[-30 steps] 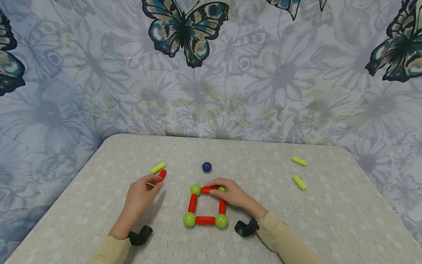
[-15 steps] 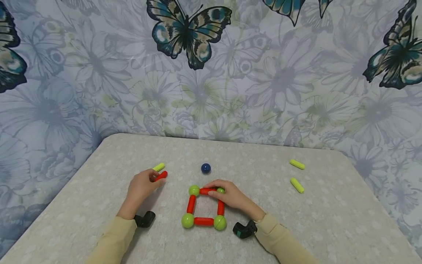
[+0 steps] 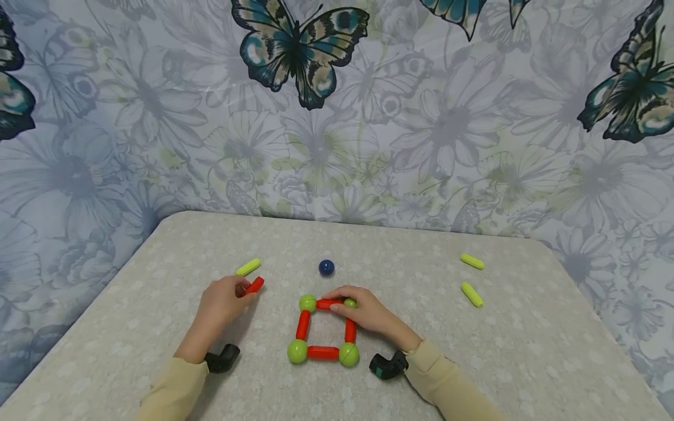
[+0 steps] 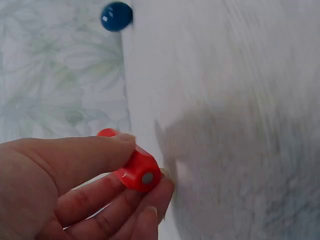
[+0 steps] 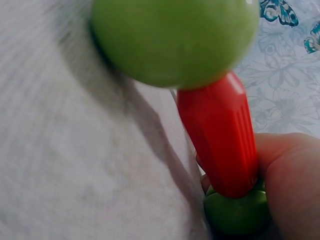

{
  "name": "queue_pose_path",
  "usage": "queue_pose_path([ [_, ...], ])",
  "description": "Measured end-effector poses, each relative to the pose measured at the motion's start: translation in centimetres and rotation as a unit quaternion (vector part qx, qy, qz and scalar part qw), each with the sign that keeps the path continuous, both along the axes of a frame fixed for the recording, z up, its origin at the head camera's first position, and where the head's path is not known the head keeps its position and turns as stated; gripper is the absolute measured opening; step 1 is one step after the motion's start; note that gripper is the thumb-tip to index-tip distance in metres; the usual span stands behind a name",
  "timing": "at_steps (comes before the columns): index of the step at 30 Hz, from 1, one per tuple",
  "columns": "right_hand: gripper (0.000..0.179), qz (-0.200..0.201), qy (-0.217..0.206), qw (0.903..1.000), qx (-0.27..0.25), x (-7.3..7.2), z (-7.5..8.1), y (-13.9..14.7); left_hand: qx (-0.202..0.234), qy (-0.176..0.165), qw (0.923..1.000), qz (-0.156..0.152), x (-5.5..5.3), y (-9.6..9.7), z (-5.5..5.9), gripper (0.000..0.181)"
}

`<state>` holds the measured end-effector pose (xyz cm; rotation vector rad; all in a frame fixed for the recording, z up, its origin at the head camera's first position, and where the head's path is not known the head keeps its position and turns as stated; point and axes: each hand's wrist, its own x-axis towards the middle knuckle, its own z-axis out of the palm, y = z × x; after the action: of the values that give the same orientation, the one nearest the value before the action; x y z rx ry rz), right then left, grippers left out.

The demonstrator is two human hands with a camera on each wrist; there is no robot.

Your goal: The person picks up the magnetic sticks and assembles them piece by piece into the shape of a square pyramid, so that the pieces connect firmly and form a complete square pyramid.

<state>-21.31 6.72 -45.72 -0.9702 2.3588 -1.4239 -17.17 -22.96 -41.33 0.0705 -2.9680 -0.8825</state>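
Compared with half a second ago, the left hand [image 3: 218, 305] is sitting slightly nearer the person, and more of one smooth lime-yellow plastic rod [image 3: 248, 267] is showing just beyond its fingers. Those fingers are pinching a shiny red plastic rod [image 3: 255, 285] (a round grey disc is showing in its end). The right hand [image 3: 370, 311] is keeping its fingers curled round the far right corner of a square frame [image 3: 323, 353], whose four red rods and four glossy green balls are stretching leftward and nearer. One glossy dark blue ball [image 3: 326, 268] is resting beyond those fingers; two more lime-yellow rods [image 3: 472, 294] are lying well to their right on the pale patterned desk [image 3: 405, 257].
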Motion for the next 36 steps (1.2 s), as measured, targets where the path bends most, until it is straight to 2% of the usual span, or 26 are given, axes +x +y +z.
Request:
queue_pose_path([
  [4, 0.024, -0.002, 0.005, 1.0000, 0.008, -0.1, -0.1, 0.2, 0.096, -0.008, 0.9953, -0.016, 0.6, 0.6, 0.3, 0.029],
  [7, 0.024, -0.004, 0.007, 0.9999, 0.009, -0.2, 0.0, 0.2, 0.184, -0.021, 0.9816, -0.047, 1.2, 1.2, 0.2, 0.031],
  [9, 0.025, -0.005, 0.006, 0.9999, 0.010, -0.2, 0.0, 0.2, 0.245, -0.042, 0.9658, -0.074, 1.6, 1.6, -0.1, 0.031],
  [12, 0.025, -0.005, 0.003, 0.9999, 0.010, -0.2, 0.0, 0.2, 0.328, -0.089, 0.9336, -0.113, 2.5, 2.1, -0.8, 0.034],
  [15, 0.025, -0.004, -0.001, 1.0000, 0.007, -0.2, 0.0, 0.2, 0.383, -0.128, 0.9051, -0.133, 3.2, 2.5, -1.4, 0.038],
  [18, 0.024, -0.002, -0.002, 1.0000, 0.004, -0.2, 0.1, 0.2, 0.415, -0.146, 0.8866, -0.144, 3.6, 3.0, -1.7, 0.039],
  [21, 0.024, -0.002, 0.001, 1.0000, 0.003, -0.2, 0.1, 0.1, 0.433, -0.153, 0.8749, -0.155, 3.9, 3.4, -1.9, 0.038],
  [23, 0.024, -0.002, 0.003, 1.0000, 0.004, -0.1, 0.1, 0.1, 0.439, -0.156, 0.8698, -0.164, 4.1, 3.7, -2.0, 0.037],
  [25, 0.025, 0.000, 0.003, 1.0000, 0.003, -0.1, 0.1, 0.1, 0.436, -0.156, 0.8705, -0.168, 4.2, 4.0, -2.0, 0.036],
  [30, 0.024, 0.001, -0.002, 1.0000, -0.001, -0.2, 0.1, 0.1, 0.415, -0.147, 0.8818, -0.170, 4.3, 4.5, -2.1, 0.034],
  [36, 0.025, 0.000, -0.005, 1.0000, -0.002, -0.3, 0.1, 0.2, 0.404, -0.140, 0.8887, -0.164, 4.1, 4.9, -2.4, 0.033],
])
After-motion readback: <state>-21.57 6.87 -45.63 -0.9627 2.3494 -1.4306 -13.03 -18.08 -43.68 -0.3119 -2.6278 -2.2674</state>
